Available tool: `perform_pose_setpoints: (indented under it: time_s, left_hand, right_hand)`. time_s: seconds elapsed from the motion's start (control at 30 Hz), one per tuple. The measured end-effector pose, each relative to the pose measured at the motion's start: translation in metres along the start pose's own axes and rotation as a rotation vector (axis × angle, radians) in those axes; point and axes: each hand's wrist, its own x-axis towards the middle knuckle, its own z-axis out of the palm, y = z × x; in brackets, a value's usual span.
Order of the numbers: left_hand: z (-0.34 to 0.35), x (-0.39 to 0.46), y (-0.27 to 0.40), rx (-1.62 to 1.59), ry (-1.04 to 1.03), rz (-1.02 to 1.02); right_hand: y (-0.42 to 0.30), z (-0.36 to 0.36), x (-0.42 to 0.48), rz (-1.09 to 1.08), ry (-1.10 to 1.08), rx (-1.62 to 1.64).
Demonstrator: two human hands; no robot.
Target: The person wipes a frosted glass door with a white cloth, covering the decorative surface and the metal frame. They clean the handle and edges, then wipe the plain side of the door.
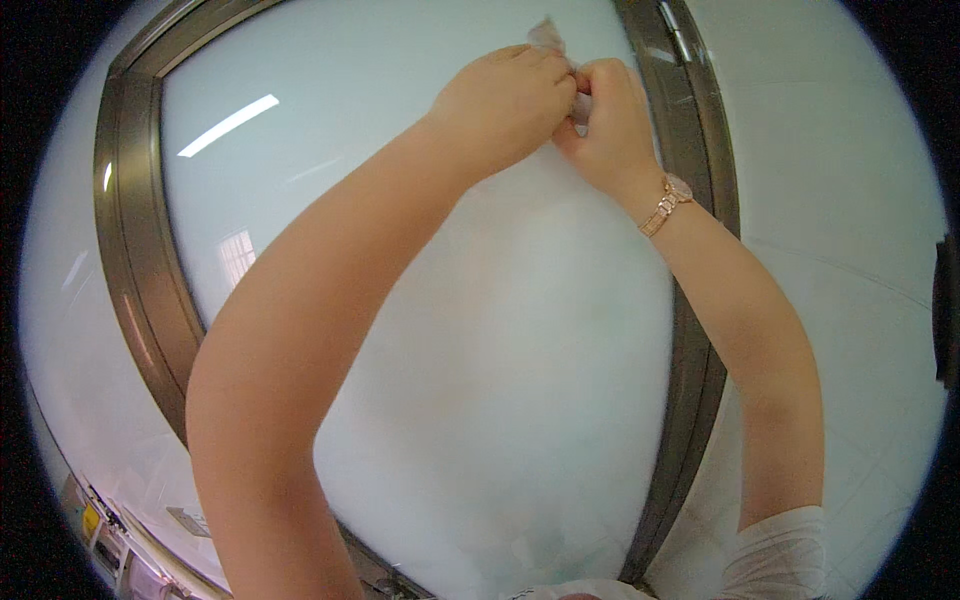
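Observation:
A thin, pale, crumpled piece of paper or cloth (547, 34) is gripped by both hands, high up in front of the frosted glass pane (480, 360). My left hand (506, 105) has its back to me and its fingers curled; one pointed end of the piece sticks out above it. Close against it is my right hand (616, 124), with thumb and fingers pinching another part that shows between the two hands. A rose-gold wristwatch (666, 202) is on the right wrist. The hands hide most of the piece; whether it touches the glass I cannot tell.
A brown metal frame (139, 217) surrounds the pane, with a hinge (674, 31) at its upper right. Pale tiled wall (825, 187) lies to the right. At lower left are a wall plate (189, 520) and several blurred items on shelving (112, 547). Lights reflect in the glass.

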Motion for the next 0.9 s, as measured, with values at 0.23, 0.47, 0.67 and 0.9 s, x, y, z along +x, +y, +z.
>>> perform_pose_setpoints:
  time_s: [0.23,0.47,0.67,0.9]
  left_hand:
    - [-0.072,-0.079,-0.062,0.076,-0.011,-0.072]
    - [-0.146,-0.174,-0.110,0.215,-0.038,-0.161]
    - [-0.195,-0.232,-0.120,0.328,-0.115,-0.239]
    - [-0.189,-0.254,-0.073,0.321,-0.100,-0.341]
  right_hand:
    - [-0.097,0.041,0.051,-0.005,0.004,0.099]
    - [-0.205,0.073,0.096,-0.081,-0.074,0.217]
    - [-0.272,0.092,0.110,-0.137,-0.046,0.320]
    - [-0.274,0.086,0.095,-0.302,-0.177,0.387]
